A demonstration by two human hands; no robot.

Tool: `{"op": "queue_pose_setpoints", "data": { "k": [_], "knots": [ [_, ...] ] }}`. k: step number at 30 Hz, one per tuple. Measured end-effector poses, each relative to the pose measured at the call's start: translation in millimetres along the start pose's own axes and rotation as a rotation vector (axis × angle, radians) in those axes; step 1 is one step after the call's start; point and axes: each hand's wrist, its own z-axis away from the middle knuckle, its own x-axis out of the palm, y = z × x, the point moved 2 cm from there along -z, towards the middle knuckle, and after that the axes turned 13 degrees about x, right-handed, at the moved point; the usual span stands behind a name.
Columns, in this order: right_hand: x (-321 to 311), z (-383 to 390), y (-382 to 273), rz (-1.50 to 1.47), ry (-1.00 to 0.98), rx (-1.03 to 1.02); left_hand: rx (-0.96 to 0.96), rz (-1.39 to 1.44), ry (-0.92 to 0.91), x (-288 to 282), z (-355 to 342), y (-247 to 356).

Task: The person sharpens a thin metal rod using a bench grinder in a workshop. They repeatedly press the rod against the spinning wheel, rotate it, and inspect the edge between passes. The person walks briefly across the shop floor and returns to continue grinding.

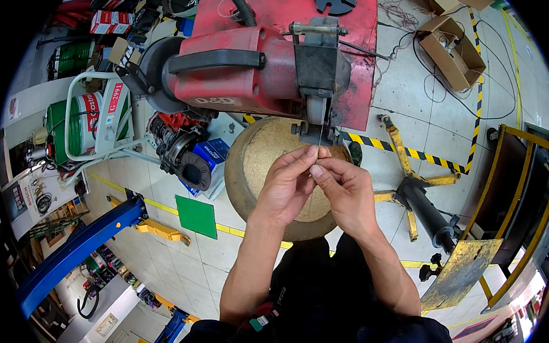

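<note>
Hands [317,183] pinching wire [319,140] beneath vise [320,68]

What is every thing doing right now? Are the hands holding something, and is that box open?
Left hand: fingertips pinched on a thin wire.
Right hand: fingertips pinched on the same wire.
Thin wire: upright, taut, running up to the red machine.
Red machine: lying across the floor.
Round wooden stool: upright under the hands.
Cardboard box: flaps open.

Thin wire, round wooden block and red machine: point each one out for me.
thin wire [320,140], head view, its middle below the machine's clamp
round wooden block [260,152], head view, bare top left of the hands
red machine [230,76], head view, its red body
</note>
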Motion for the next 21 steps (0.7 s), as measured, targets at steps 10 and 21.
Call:
{"op": "queue_pose_setpoints", "data": {
  "k": [10, 21],
  "knots": [
    [0.8, -1.5, 5.0, 0.004, 0.014, -0.014, -0.006, 0.018, -0.007, -1.7, 0.0, 1.6],
    [-4.4, 28.3, -9.4, 0.068, 0.021, -0.003, 0.025, -0.376, -0.032, 28.2, 19.1, 13.5]
  ]
}}
